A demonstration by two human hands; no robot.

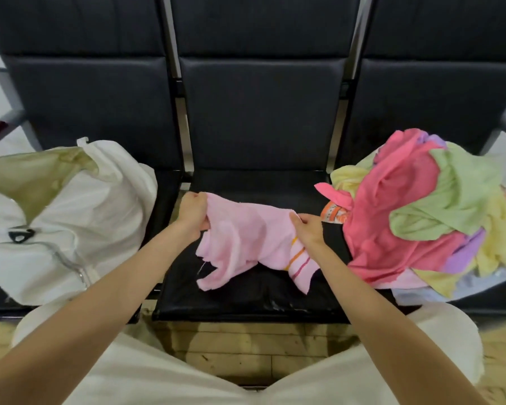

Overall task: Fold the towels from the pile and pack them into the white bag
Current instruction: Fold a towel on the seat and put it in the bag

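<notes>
Towel [246, 235], pale pink terry with orange and magenta stripes at one end, is stretched between both hands above the middle seat [246, 296]. Its cloth is soft and nappy, its lower edge ragged and hanging in uneven flaps that touch the seat. Left hand [192, 213] grips the towel's left corner with curled fingers; right hand [308, 229] pinches the upper right edge, thumb on top.

Seat is glossy black padded vinyl, creased and scuffed along its front edge, one of three joined chairs with quilted black backs [260, 106] and grey metal dividers. Floor [260, 352] below is pale wood plank, stained dark near the seat.

Pile [427, 217] lies just right of the right hand, on the right-hand chair: crumpled towels in hot pink, light green, yellow and lilac, heaped loosely, with one orange-and-white patterned piece showing at its near-left edge. It spills toward the middle seat.

Bag [70, 226], white woven fabric with a zip and a black pull, slumps on the left-hand chair, left of the left hand, its mouth open to a greenish lining.

Person's pale trousers fill the lower foreground.
</notes>
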